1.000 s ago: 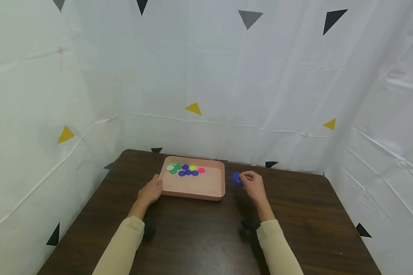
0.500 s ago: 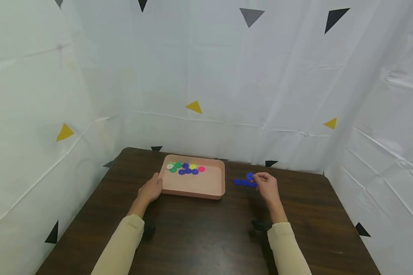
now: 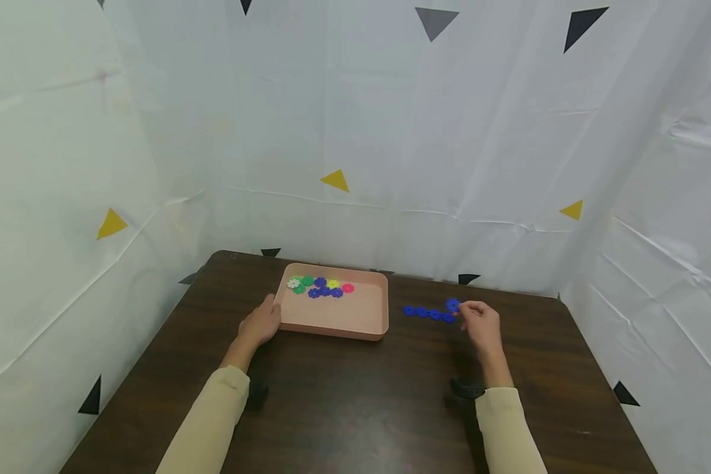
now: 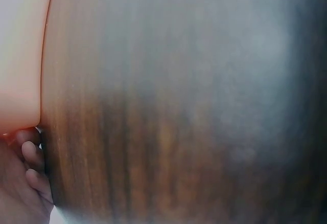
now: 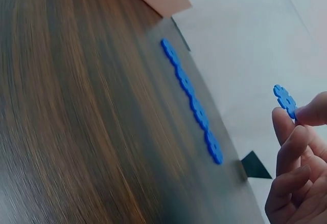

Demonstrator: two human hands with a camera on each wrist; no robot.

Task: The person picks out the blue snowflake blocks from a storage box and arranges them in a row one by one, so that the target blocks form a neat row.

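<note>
My right hand (image 3: 481,325) pinches a blue flower-shaped disc (image 5: 285,101) between thumb and fingertip, raised above the table. Below and left of it, a row of several blue flower discs (image 3: 428,314) lies in a line on the wood; the right wrist view shows this row (image 5: 192,101) edge to edge. At the left end of a pink tray (image 3: 332,322), my left hand (image 3: 259,322) grips the tray's side near its front corner. The left wrist view shows the curled fingers (image 4: 34,155) under the tray's rim (image 4: 42,81).
Inside the tray, near its back left, lie a white flower disc (image 3: 293,284), several green and blue ones, a yellow one (image 3: 333,284) and a pink one (image 3: 347,288). The dark wooden table (image 3: 355,395) meets a white curtain (image 3: 391,131) with printed triangles behind it.
My right hand has moved to the right with the pinched disc, along the blue row, uncovering the discs of the row. My left hand stays on the tray.
</note>
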